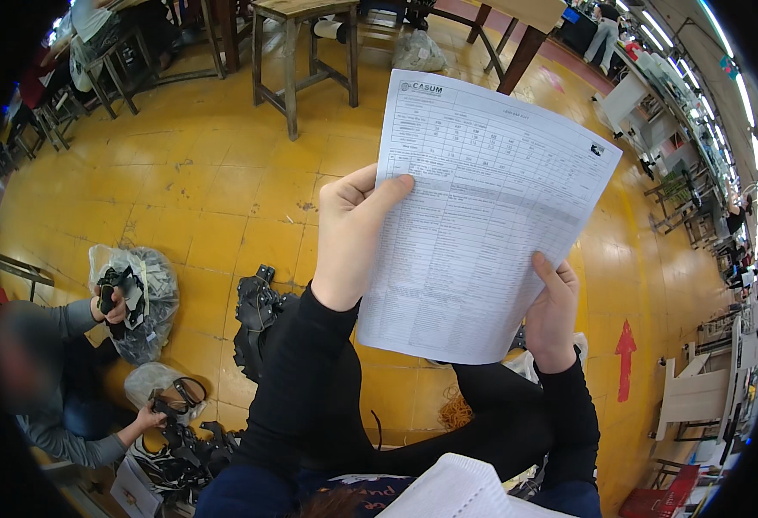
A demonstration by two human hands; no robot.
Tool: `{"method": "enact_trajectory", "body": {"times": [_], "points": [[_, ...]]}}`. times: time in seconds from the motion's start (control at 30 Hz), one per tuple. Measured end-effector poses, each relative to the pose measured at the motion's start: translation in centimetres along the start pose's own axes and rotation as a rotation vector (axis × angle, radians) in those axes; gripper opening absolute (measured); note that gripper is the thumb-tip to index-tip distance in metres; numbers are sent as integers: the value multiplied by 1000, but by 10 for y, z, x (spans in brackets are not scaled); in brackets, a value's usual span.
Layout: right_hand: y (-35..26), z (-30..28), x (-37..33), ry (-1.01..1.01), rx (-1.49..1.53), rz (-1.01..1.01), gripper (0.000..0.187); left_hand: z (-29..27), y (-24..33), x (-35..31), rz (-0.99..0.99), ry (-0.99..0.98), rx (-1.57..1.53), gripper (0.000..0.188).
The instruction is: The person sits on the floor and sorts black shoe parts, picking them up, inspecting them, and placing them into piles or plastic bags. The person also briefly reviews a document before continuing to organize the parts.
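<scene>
One printed sheet (491, 224), pinched at both sides

So the white page is up off the lap, facing the wearer, leaning a bit clockwise and bowed toward its lower edge; it's covered in small table rows, with a little dark picture near the top right corner. Left hand (353, 229) has the left edge, fairly high up — thumb flat on the front, fingers behind; right hand (553, 311) grips the right edge lower down, thumb on the front too; so both are grasping the paper, neither is free.

Below the page there's an orange tangle (456, 409) on the yellow tiled floor (198, 224); some black strappy pieces (255, 321) lie to the left, beside the wearer's black sleeve (310, 367). Further left sits a co-worker (68, 380) — one hand on dark pieces by a stuffed clear bag (159, 293), the other on a strappy brown-black item (176, 399); a wooden stool (292, 65) stands beyond the page, and a red arrow (625, 358) marks the floor at right.
</scene>
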State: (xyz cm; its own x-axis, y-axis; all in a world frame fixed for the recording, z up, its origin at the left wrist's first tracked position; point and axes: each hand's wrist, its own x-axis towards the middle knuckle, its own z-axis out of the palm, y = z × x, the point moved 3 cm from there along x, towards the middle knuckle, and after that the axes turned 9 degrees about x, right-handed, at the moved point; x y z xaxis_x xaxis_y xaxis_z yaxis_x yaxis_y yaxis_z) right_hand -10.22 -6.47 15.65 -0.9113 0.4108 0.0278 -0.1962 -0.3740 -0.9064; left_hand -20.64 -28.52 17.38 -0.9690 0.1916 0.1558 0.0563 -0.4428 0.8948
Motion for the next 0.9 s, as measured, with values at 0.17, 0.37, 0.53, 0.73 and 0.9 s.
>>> {"method": "enact_trajectory", "body": {"times": [0.17,0.37,0.53,0.73,0.9], "points": [[-1,-1,1,-11,17,36,21,-2,1,-1,40,15,41,23],[-1,0,-1,-28,38,27,21,-2,3,-2,45,28,56,23],[-1,-1,0,-31,45,27,20,-1,2,-2,35,42,76,23],[0,-3,0,-19,45,25,19,0,1,-1,23,29,61,23],[0,-5,1,-25,39,13,18,2,1,-2,52,31,62,23]]}}
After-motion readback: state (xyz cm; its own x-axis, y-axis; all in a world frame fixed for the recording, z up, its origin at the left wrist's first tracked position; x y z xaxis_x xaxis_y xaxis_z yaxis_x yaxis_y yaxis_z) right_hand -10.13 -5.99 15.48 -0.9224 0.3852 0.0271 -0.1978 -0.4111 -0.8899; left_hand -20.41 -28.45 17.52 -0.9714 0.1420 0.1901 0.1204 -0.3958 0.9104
